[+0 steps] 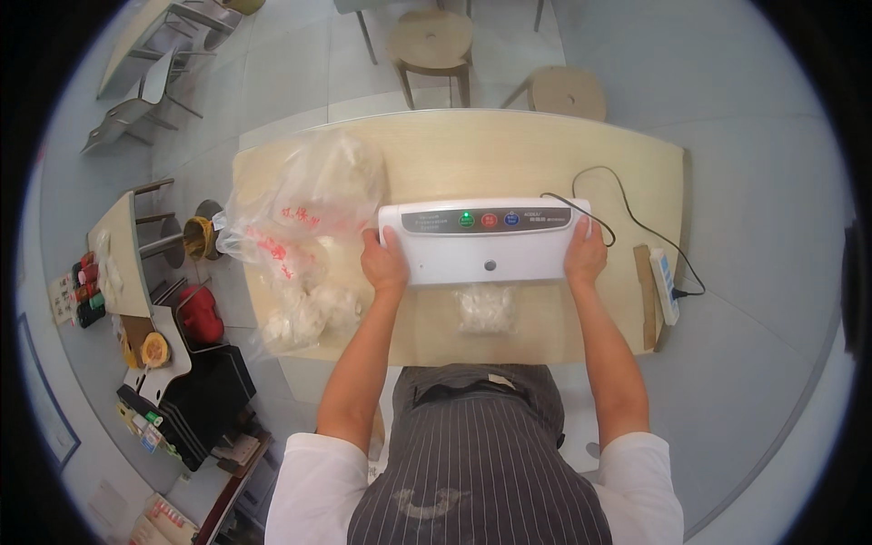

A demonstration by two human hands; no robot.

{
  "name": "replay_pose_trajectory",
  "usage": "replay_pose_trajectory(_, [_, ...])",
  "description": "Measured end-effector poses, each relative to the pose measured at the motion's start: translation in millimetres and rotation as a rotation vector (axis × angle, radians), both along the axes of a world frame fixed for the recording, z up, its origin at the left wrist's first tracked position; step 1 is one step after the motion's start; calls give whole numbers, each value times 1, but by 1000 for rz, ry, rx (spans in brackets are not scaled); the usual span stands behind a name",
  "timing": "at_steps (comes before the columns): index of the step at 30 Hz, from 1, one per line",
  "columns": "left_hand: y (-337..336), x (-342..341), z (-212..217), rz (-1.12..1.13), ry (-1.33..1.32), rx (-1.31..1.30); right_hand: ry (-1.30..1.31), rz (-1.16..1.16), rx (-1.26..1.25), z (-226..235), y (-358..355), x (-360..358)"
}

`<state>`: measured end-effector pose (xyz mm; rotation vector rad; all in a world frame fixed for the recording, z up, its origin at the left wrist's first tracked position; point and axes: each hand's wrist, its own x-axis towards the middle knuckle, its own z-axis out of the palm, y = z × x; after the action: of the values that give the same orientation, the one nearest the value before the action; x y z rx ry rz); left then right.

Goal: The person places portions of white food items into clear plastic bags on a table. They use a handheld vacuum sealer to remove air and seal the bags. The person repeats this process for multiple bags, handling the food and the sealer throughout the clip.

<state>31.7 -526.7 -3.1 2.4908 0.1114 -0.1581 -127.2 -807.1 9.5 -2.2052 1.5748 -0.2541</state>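
A white vacuum sealer (536,255) lies across the middle of the table, a green light glowing on its dark button panel. My left hand (385,263) grips its left end, thumb on the front. Around the right end is my right hand (586,254), also closed on the casing; the fingers of both hands are partly hidden behind it. From under the sealer's near edge comes a clear plastic bag (487,310) with whitish contents that I cannot make out. Its upper part is hidden by the machine.
Large clear bags with red print (313,195) and bagged pale lumps (304,318) cover the table's left side. A black cord (627,195) loops right to a white power strip (666,286) beside a brown strip (647,295). Stools (431,41) stand beyond the far edge.
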Motion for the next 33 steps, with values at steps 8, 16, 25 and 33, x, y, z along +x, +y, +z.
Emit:
replay_pose_trajectory(8, [-3,0,10,16,52,85,42,45,23,6,-6,-1])
replay_pose_trajectory(16, [-31,-33,9,18,129,62,-78,189,-81,-48,-54,-51])
replay_pose_trajectory(25, [-20,-48,0,-272,109,106,-113,125,73,-7,-53,-62])
replay_pose_trajectory(33, [91,16,87,36,-238,-217,-475,393,-221,49,72,-32])
